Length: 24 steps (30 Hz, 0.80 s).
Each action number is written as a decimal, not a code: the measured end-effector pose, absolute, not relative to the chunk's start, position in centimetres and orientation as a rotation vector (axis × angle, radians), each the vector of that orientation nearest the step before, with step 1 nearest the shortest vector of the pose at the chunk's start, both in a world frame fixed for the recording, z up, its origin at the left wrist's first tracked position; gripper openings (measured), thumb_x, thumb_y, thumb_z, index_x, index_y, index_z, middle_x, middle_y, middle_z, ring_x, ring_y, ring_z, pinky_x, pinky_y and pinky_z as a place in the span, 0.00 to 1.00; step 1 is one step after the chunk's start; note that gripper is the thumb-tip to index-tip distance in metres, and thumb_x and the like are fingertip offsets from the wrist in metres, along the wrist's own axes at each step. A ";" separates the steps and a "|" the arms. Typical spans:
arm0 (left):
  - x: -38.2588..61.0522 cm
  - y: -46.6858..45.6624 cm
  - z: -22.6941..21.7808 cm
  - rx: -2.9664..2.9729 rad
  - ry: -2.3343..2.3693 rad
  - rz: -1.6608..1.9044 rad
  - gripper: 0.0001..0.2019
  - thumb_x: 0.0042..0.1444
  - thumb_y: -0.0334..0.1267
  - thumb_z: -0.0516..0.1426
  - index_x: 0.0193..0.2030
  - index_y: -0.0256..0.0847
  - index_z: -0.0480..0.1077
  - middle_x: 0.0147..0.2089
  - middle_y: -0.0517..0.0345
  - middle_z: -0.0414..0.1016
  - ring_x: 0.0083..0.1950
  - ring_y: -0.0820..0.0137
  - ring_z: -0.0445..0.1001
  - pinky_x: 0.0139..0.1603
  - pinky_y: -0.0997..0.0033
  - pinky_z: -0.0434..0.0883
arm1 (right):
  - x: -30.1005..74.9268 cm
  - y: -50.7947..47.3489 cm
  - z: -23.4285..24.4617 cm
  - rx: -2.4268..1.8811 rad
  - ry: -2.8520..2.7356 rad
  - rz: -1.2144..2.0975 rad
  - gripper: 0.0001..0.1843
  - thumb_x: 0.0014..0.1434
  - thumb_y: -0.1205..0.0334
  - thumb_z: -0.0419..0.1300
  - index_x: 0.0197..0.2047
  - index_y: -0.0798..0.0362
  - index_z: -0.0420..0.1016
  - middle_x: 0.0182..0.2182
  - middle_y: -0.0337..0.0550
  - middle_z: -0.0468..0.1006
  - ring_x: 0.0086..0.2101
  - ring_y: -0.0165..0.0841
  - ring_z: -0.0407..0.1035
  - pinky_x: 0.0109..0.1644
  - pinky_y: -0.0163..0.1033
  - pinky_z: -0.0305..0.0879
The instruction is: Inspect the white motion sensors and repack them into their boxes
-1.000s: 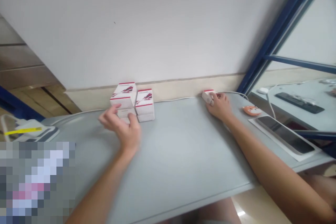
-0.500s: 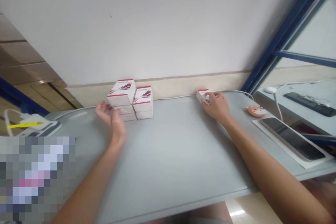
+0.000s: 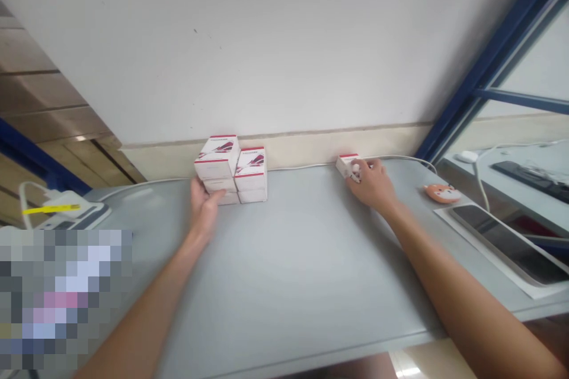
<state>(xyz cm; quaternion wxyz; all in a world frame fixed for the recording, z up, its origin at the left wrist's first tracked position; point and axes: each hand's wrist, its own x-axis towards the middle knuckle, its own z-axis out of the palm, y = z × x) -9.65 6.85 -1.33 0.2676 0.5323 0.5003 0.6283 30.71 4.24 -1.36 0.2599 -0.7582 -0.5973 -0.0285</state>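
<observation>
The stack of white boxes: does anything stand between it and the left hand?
Nothing visible does. The fingers of the left hand appear to touch the lower left side of the stack of white boxes.

The left hand [image 3: 203, 208] and right hand [image 3: 371, 185] are bare, with slender forearms [image 3: 457, 284].

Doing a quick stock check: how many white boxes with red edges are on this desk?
6. Three white boxes stack at the left hand, two more stack beside them, and one sits under the right hand. Others may be hidden.
</observation>
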 end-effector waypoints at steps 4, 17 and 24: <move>-8.6 5.7 -0.7 1.521 1.591 1.791 0.34 0.49 0.31 0.61 0.66 0.41 0.61 0.68 0.41 0.69 0.71 0.50 0.68 0.74 0.41 0.65 | 30.7 4.5 -0.6 -1.775 -1.283 0.314 0.32 0.54 0.52 0.67 0.62 0.49 0.76 0.61 0.60 0.71 0.57 0.56 0.69 0.61 0.57 0.66; 1.6 1.2 -0.7 1.274 0.935 1.111 0.31 0.66 0.59 0.60 0.70 0.51 0.60 0.63 0.47 0.77 0.62 0.57 0.78 0.62 0.52 0.75 | 21.7 0.7 1.4 -0.873 -1.082 1.557 0.19 0.66 0.45 0.61 0.51 0.48 0.79 0.51 0.46 0.84 0.48 0.45 0.79 0.51 0.48 0.76; 4.0 0.8 -0.5 1.413 0.879 1.345 0.34 0.60 0.49 0.69 0.68 0.47 0.62 0.59 0.48 0.78 0.58 0.57 0.80 0.58 0.55 0.77 | 21.8 0.0 1.6 -1.149 -1.411 0.948 0.25 0.71 0.37 0.56 0.60 0.45 0.73 0.56 0.47 0.81 0.52 0.43 0.75 0.58 0.51 0.70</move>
